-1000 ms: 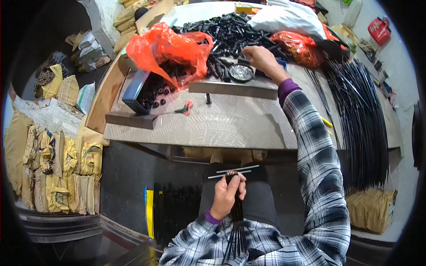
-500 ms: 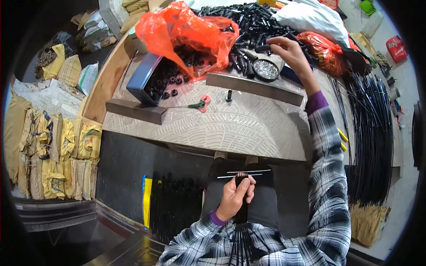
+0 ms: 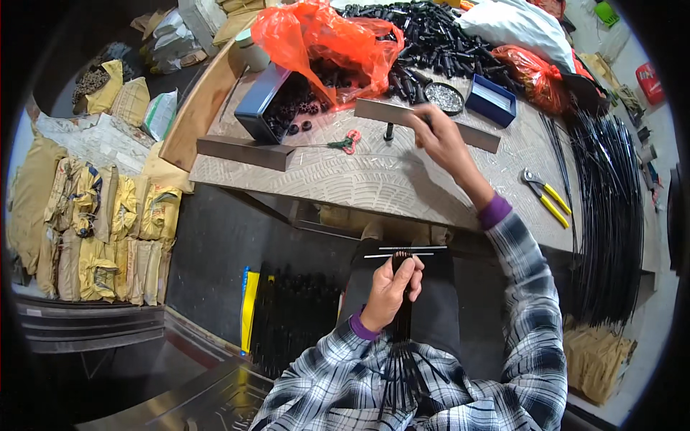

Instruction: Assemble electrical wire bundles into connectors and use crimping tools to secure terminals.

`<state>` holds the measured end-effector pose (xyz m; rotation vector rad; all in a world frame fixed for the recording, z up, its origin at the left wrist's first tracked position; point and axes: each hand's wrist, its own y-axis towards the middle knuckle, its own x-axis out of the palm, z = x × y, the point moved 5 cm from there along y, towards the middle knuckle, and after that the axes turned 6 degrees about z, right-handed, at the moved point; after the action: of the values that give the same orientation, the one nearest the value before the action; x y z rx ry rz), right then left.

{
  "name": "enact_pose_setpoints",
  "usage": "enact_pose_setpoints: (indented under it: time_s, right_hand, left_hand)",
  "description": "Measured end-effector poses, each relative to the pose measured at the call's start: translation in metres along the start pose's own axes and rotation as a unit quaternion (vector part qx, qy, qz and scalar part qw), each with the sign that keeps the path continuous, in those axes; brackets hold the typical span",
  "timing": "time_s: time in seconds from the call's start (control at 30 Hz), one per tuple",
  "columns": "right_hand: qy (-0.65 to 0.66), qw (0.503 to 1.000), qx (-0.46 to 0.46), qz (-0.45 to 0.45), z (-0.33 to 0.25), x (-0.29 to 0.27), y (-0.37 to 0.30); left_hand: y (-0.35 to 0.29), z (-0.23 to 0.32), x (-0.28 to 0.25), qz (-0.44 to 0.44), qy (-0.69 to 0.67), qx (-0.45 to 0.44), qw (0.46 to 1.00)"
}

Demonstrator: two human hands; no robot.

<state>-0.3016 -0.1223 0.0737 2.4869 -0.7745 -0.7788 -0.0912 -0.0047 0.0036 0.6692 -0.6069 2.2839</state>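
My left hand (image 3: 392,293) is closed round a bundle of thin black rods (image 3: 399,370) over my lap; their bunched dark tips show above the fingers. Two thin white sticks (image 3: 412,248) lie crosswise just beyond that fist. Over the table, my right hand (image 3: 441,144) pinches a short black plastic piece (image 3: 424,113), partly hidden by the fingers. Just left of it, a small black cylindrical part (image 3: 389,131) stands upright on the table. Behind are a metal bar (image 3: 381,111) and a round dish of small shiny bits (image 3: 444,98).
A heap of black plastic parts (image 3: 449,43) covers the back of the table, beside a red plastic bag (image 3: 287,32). A blue box (image 3: 491,100), yellow-handled pliers (image 3: 552,201) and red-handled scissors (image 3: 350,141) lie around. Long black rods (image 3: 607,215) hang at the right edge.
My right hand has come back from the heap toward the table's middle, bringing a black plastic piece. The left hand keeps its hold on the rods. The view has shifted slightly.
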Motion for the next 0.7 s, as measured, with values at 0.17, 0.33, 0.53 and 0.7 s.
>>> enact_pose_setpoints:
  time_s: [0.17,0.33,0.53,0.7]
  right_hand:
    - [-0.093,0.992,0.003,-0.082,-0.007,0.022,0.005]
    - [0.193,0.958,0.175,-0.12,-0.059,-0.022,-0.049]
    - [0.243,0.924,0.262,-0.135,-0.062,-0.052,-0.119]
    - [0.321,0.899,0.29,-0.068,-0.059,-0.061,-0.143]
  left_hand:
    - [-0.005,-0.005,0.008,-0.007,0.017,0.004,1.0]
    - [-0.01,0.001,0.011,-0.004,-0.004,0.054,0.999]
    - [-0.012,-0.011,0.021,-0.005,0.02,0.032,0.999]
    - [-0.018,-0.015,0.035,-0.007,0.049,0.029,0.998]
